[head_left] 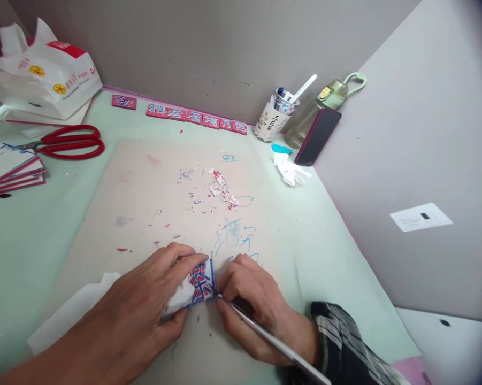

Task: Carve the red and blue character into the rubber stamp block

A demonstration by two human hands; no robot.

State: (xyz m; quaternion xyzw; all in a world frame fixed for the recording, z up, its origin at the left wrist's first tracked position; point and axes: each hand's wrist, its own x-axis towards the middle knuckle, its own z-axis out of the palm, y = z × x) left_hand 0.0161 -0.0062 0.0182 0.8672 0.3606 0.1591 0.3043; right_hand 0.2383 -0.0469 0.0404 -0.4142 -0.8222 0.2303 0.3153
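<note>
A small square card (201, 283) with a blue-outlined character and red cut-in strokes lies flat on the tan board (116, 160). My left hand (152, 294) is closed around its left side, with a crumpled white tissue (181, 297) pressed between fingers and card. My right hand (252, 305) pinches a slim silver craft knife (265, 334) like a pen. The knife's tip meets the card near its right edge. Red, white and blue shavings (214, 190) are scattered on the board beyond my hands.
Character tiles (196, 115) line the back wall. At left are red-handled scissors (72, 141), stacked cards (12, 166) and a white bag (44, 75). A pen jar (270, 120), green bottle (311, 120), phone (318, 137) and used tissue (291, 170) stand back right. Folded white paper (72, 310) lies under my left forearm.
</note>
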